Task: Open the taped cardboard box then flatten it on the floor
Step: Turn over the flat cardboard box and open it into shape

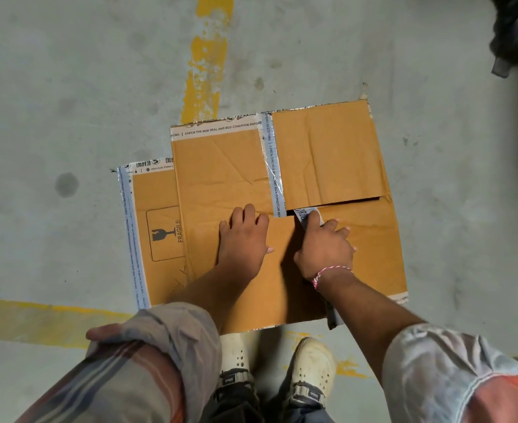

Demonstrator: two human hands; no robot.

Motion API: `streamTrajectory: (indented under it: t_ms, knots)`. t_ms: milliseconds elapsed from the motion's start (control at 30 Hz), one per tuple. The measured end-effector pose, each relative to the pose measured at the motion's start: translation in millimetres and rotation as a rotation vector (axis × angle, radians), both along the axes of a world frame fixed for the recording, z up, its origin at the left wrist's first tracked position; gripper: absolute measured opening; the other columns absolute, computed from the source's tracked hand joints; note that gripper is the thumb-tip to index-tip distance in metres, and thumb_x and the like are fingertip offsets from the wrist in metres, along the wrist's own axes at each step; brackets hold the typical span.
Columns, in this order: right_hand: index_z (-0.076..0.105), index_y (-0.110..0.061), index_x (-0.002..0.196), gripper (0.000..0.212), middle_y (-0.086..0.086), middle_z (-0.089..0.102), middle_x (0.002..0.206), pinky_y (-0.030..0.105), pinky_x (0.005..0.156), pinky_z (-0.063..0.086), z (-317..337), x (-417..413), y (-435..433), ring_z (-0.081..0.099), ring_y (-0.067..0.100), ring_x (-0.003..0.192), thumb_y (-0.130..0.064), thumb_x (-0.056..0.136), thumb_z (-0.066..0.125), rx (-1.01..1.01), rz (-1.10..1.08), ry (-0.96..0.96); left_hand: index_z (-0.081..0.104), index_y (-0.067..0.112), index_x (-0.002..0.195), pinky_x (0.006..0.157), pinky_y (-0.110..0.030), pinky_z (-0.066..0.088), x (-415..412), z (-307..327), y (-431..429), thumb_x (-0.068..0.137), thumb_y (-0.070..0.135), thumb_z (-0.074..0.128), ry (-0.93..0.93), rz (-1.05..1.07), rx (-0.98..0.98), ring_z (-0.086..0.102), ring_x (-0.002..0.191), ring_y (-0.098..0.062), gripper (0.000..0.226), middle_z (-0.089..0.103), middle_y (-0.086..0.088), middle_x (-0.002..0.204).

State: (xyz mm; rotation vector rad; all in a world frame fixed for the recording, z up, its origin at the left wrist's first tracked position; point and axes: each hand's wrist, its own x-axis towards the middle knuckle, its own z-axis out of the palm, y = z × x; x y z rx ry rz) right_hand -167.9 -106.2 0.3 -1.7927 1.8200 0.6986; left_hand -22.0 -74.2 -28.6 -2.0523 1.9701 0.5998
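Observation:
A brown cardboard box (327, 154) lies flat on the concrete floor, its flaps spread out and edged with white printed tape. A FRAGILE mark shows on its left panel. My left hand (243, 239) rests palm down on the middle of the cardboard, fingers apart. My right hand (324, 242) presses on the cardboard beside it, its fingertips on a loose strip of tape (305, 213) at the slit between two flaps. Whether those fingers pinch the tape is unclear.
Worn yellow lines (204, 62) cross the grey floor behind and to the left of the box. My two white shoes (311, 370) stand at the box's near edge. A dark object (516, 35) sits at the top right corner.

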Motion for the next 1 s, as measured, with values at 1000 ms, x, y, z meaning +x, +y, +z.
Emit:
streamTrajectory:
  t_ms: [1000]
  knots:
    - [0.018,-0.025,0.151,0.070,0.020,0.023,0.156,0.051,0.098,0.044,49.6,-51.9,2.8,0.017,0.049,0.140,-0.017,0.088,0.047,0.059,0.105,-0.043,0.020,0.012,0.155,0.097,-0.078,0.032,-74.0,6.4,-51.4,0.098,0.028,0.048,-0.085,-0.056,-0.005,0.026,0.142,-0.035,0.066,0.030,-0.021,0.152]
